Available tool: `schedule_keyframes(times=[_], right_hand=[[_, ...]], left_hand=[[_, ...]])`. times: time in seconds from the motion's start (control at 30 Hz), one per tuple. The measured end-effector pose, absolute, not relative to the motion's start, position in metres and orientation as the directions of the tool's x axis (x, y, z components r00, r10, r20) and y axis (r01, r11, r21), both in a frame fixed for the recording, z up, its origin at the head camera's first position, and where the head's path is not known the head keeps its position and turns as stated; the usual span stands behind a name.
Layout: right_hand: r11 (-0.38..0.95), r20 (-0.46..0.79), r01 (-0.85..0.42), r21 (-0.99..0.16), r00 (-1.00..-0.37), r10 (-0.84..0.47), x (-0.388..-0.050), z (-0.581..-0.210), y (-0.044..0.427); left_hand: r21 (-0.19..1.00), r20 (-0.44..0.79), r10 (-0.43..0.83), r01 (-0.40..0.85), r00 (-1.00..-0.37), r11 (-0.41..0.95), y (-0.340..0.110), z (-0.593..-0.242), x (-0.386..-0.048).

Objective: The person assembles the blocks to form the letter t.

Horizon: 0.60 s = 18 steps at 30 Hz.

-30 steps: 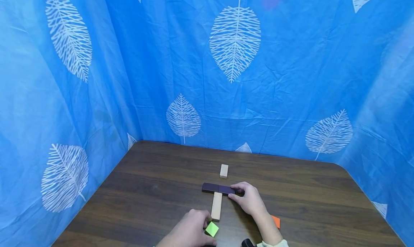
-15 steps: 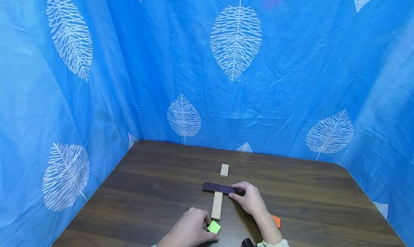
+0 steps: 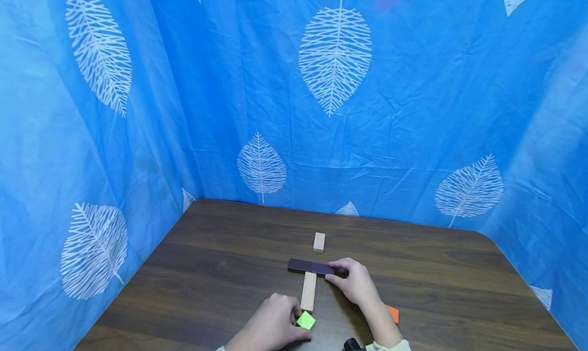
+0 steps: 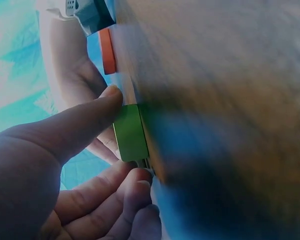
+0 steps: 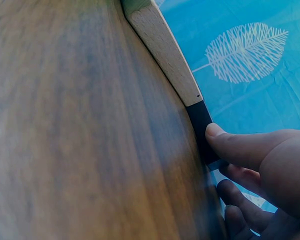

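Observation:
In the head view my left hand (image 3: 273,321) pinches a bright green block (image 3: 305,320) between thumb and fingers. The block is at the near end of a long pale wooden block (image 3: 309,292); whether they touch I cannot tell. The left wrist view shows the green block (image 4: 131,134) against the thumb. Two dark purple blocks, a left one (image 3: 299,265) and a right one (image 3: 322,269), lie end to end across the wooden block's far end. My right hand (image 3: 356,285) holds the right dark block by its outer end, thumb on the near side.
A small pale wooden block (image 3: 319,242) lies farther back on the brown table (image 3: 220,239). An orange block (image 3: 393,314) sits beside my right forearm, partly covered by it. Blue leaf-patterned curtains (image 3: 390,111) enclose the table's back and sides.
My left hand has slid the green block slightly right and away from me, closer to the long wooden block's near end. The right hand stays on the dark block.

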State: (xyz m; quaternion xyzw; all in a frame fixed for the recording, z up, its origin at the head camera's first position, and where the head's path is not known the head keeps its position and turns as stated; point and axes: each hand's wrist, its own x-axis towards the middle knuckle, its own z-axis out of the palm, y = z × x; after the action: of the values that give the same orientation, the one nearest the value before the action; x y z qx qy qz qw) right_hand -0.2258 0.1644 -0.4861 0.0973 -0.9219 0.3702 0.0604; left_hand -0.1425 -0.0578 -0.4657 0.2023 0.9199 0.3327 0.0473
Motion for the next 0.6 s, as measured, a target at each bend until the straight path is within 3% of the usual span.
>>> schedule_keyframes(times=[0.4,0.6], right_hand=[[0.699,0.198,-0.239,-0.674,-0.970,-0.141,-0.2262,-0.4872,0.1650],[0.703,0.199,-0.236,-0.671,-0.970,-0.136,-0.2276,-0.4886,0.1650]], left_hand=[[0.637,0.078,0.402,0.356,-0.912,0.684,-0.0578,-0.4659,-0.1428],[0.664,0.025,0.399,0.314,-0.916,0.679,-0.0631,-0.4598,-0.1437]])
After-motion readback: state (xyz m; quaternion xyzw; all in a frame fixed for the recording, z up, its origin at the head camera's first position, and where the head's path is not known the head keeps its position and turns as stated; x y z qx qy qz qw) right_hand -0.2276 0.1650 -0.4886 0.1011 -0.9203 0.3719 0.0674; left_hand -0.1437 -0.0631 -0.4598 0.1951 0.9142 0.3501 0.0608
